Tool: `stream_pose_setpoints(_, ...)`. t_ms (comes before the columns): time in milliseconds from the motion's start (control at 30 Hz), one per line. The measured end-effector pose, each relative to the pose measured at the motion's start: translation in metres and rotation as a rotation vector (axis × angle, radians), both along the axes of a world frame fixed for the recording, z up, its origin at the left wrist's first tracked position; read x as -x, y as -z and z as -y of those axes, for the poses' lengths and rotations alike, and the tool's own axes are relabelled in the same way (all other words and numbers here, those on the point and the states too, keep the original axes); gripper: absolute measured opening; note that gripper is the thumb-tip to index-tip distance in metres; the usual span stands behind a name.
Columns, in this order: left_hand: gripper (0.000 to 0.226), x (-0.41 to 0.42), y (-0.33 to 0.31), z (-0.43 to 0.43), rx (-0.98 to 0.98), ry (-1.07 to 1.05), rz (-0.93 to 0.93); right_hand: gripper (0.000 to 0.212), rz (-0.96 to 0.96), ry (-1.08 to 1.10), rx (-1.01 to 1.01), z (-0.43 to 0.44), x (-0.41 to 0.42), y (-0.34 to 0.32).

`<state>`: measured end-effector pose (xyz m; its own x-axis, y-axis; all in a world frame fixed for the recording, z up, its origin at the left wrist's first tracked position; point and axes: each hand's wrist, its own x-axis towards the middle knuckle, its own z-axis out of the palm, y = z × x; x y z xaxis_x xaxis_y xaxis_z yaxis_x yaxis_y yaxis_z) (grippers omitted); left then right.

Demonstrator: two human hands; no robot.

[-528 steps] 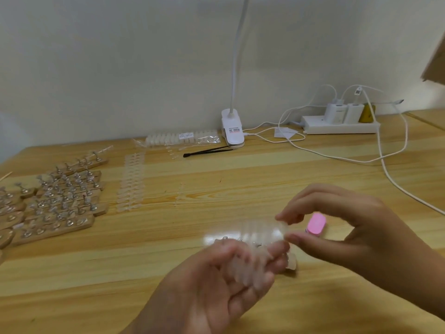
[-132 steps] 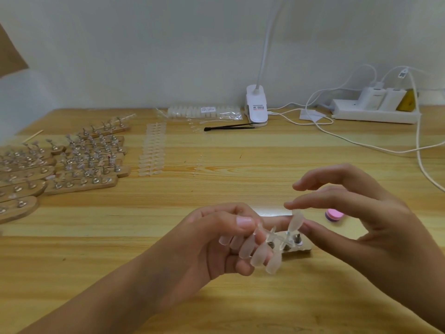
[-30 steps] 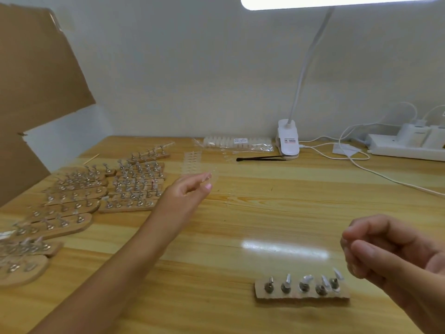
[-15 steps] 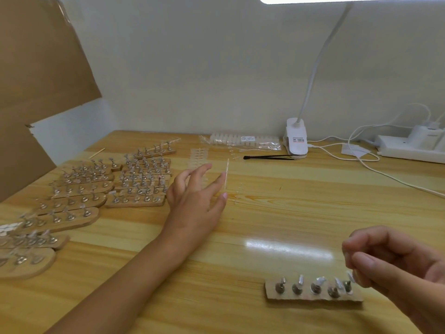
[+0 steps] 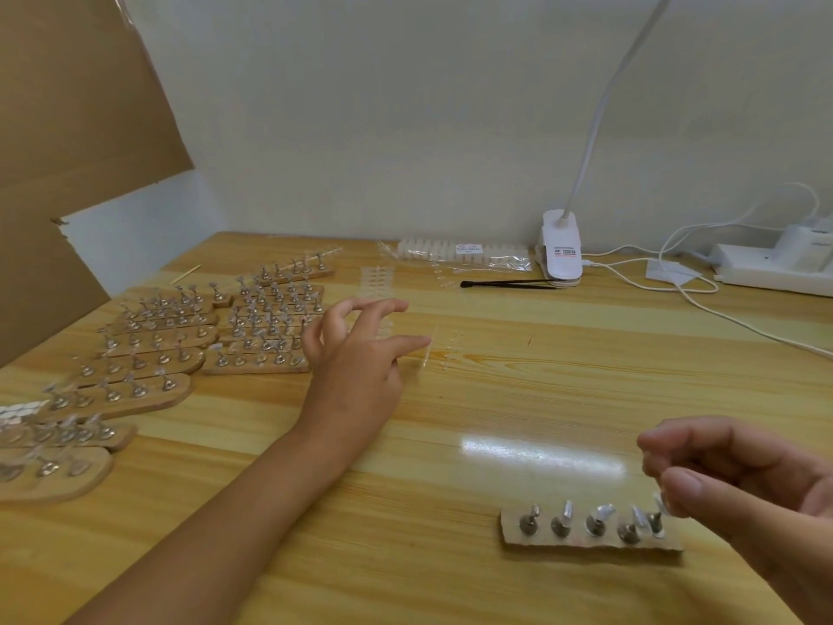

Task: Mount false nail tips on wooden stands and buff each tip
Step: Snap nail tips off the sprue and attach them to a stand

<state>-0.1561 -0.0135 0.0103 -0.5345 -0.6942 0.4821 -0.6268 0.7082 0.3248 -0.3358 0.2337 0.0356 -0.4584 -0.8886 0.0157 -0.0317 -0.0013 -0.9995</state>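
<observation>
glossy wood table [image 5: 518, 399], rough wooden stand [image 5: 586, 542], shiny metal pegs [image 5: 528, 525], clear plastic nail tips [image 5: 604, 512], matt brown cardboard [image 5: 67, 128]

No legible txt; labels [image 5: 565, 252] blurred.

I'm at my little nail-craft desk. Wooden table [image 5: 541, 399], clip lamp [image 5: 561, 250], power strip [image 5: 766, 275]. Rows of wooden stands [image 5: 153, 360] everywhere.

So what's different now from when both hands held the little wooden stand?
Both hands let go of the wooden stand, which now lies on the table. The left hand moved forward and left, reaching a thin clear strip beside the rows of stands. The right hand stays near the stand's right end, fingers curled. The clip lamp and tweezers stayed put.
</observation>
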Motion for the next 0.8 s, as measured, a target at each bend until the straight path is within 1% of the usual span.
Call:
stream_pose_setpoints(100,0.049,-0.001,0.001,0.001,0.030,-0.002,0.000,0.078,-0.016,-0.007,0.006,0.001,-0.003,0.000)
stream_pose_setpoints(233,0.029,0.000,0.002,-0.001,0.054,0.000,-0.020,0.074,-0.058,-0.015,0.010,0.002,-0.006,0.002)
stream_pose_setpoints(333,0.024,-0.001,0.000,-0.002,0.046,0.008,-0.013,0.071,-0.110,-0.014,0.016,0.002,-0.010,0.003)
stream_pose_setpoints(400,0.023,-0.001,-0.004,-0.006,0.055,0.016,-0.007,0.068,-0.176,-0.019,0.040,0.002,-0.012,0.004)
stream_pose_setpoints(467,0.022,-0.001,-0.010,-0.015,0.027,0.066,-0.041,0.059,-0.357,0.007,0.048,0.003,-0.015,0.006)
stream_pose_setpoints(533,0.020,-0.002,-0.019,-0.031,-0.108,0.199,-0.146,0.042,-0.599,0.059,0.098,0.004,-0.021,0.007)
stream_pose_setpoints(567,0.019,-0.002,-0.024,-0.041,-0.228,0.292,-0.206,0.036,-0.671,0.090,0.139,0.005,-0.024,0.006)
stream_pose_setpoints(633,0.022,-0.002,-0.034,-0.065,-0.533,0.494,-0.295,0.028,-0.700,0.137,0.210,0.008,-0.031,0.004)
stream_pose_setpoints(700,0.024,0.000,-0.039,-0.084,-0.793,0.633,-0.324,0.024,-0.701,0.155,0.281,0.010,-0.034,0.005)
stream_pose_setpoints(800,0.024,0.002,-0.037,-0.096,-1.017,0.718,-0.349,0.024,-0.703,0.139,0.354,0.013,-0.033,0.006)
